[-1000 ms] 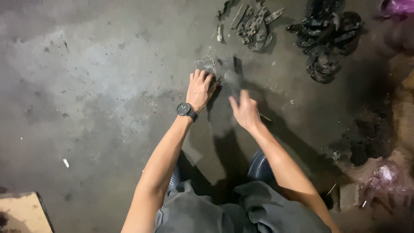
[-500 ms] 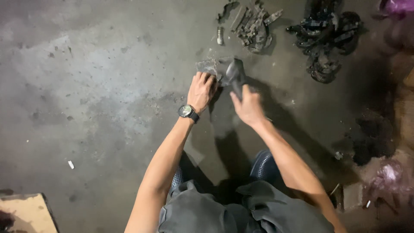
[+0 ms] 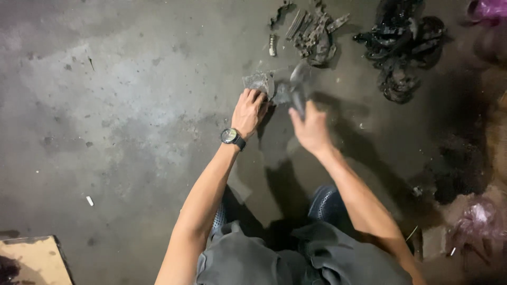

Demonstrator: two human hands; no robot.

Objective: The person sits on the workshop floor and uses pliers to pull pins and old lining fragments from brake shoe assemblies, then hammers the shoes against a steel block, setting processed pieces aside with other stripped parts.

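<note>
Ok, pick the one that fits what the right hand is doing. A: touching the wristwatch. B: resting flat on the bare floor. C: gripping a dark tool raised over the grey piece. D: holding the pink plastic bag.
C: the right hand is closed around a dark tool lifted just beside the grey piece that the left hand pins to the concrete floor.

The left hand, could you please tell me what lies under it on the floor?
Under the left hand lies a flat grey piece, its far edge showing beyond the fingers on the concrete floor. The part beneath the palm is covered, so its full shape cannot be seen.
</note>
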